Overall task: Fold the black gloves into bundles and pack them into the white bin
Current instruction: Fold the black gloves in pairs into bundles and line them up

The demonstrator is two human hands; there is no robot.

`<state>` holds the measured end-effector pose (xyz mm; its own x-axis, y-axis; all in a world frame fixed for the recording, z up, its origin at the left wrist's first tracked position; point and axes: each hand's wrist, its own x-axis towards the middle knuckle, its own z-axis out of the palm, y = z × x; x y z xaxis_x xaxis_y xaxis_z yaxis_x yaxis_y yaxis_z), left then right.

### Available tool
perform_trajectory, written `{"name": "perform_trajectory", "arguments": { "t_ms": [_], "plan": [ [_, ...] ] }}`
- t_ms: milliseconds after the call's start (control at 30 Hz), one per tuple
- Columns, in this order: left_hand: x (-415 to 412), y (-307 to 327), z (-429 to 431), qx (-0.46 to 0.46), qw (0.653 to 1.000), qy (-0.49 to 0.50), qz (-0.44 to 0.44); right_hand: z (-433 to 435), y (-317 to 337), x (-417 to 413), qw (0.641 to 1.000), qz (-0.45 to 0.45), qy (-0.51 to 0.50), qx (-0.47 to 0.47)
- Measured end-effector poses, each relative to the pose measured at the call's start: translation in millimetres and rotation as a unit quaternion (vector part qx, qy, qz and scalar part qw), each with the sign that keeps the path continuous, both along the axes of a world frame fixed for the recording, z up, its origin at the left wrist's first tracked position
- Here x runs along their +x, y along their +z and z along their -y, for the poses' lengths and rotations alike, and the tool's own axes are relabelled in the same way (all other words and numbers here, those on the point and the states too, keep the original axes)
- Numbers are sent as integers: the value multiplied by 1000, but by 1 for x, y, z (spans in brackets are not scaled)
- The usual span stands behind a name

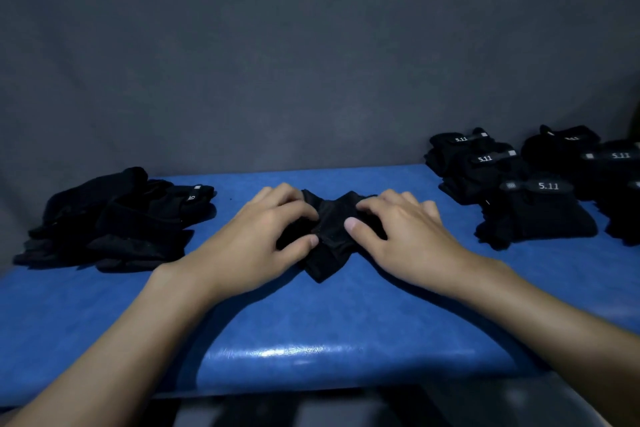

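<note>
On the blue table (311, 322) two bare forearms reach forward; the left hand (266, 236) and the right hand (398, 232) each pinch the black glove (327, 253) between curled fingers and thumb, at the table's middle; farther left lies a loose pile of gloves (114, 222); farther right stand neat stacks (533, 208) labelled 5.11, near the grey backdrop (311, 62).

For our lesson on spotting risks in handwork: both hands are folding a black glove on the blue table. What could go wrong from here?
1. The left hand and right hand pinch the glove only at its middle; its near end lies free, so the fold may spring open on release.
2. The pile to the left is loose and black in dim light; one could get caught up.
3. No bin shows; the bundle may loosen in carrying.
</note>
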<state>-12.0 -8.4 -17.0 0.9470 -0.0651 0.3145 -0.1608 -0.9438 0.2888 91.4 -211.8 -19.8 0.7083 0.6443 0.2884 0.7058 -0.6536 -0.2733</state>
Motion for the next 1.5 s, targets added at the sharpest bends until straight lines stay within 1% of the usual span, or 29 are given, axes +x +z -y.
{"name": "perform_trajectory", "arguments": {
  "t_ms": [67, 200, 300, 400, 433, 467, 533, 633, 700, 800, 900, 967, 1067, 1133, 1267, 1400, 1500],
  "plan": [
    [1, -1, 2, 27, 999, 0, -18, -3, -2, -3, 1000, -2, -4, -31],
    [-2, 2, 5, 68, 997, 18, -32, -10, -5, -2, 998, -31, 11, -50],
    [-1, 5, 4, 36, 999, 35, -21, -14, -8, 3, 994, -68, 32, -76],
    [5, 6, 0, -15, 997, 53, 46, -12, -4, 7, 989, -107, 70, -72],
    [9, 6, -2, -31, 997, 53, 54, -11, -2, 9, 986, -124, 85, -70],
    [12, 5, -4, -43, 997, 47, 51, -9, 1, 10, 983, -141, 98, -69],
    [17, 3, -7, -62, 997, 29, 19, -6, 4, 12, 979, -158, 108, -65],
    [21, 0, -9, -88, 995, 24, -50, -5, 3, 13, 986, -132, 95, -24],
    [21, -1, -13, -50, 995, 43, -78, -4, 3, 11, 991, -104, 88, -15],
    [22, 0, -15, 51, 992, 63, -101, -2, 2, 11, 989, -84, 88, -80],
    [22, 1, -12, 96, 985, 74, -123, -2, 0, 21, 980, -117, 68, -148],
    [22, 1, -11, 97, 983, 84, -131, -4, 0, 26, 979, -138, 63, -138],
    [21, 2, -8, 98, 982, 96, -128, -6, 1, 23, 989, -114, 84, -41],
    [20, 1, -4, 105, 982, 103, -118, -6, 0, 19, 988, -111, 104, -17],
    [18, 1, -6, 79, 984, 96, -130, -4, -3, 20, 980, -128, 117, -94],
    [17, 0, -15, 63, 984, 79, -144, -2, 2, 32, 970, -167, 127, -122],
    [17, -2, -12, 62, 980, 73, -173, 0, 6, 43, 962, -185, 140, -144]
  ]
}}
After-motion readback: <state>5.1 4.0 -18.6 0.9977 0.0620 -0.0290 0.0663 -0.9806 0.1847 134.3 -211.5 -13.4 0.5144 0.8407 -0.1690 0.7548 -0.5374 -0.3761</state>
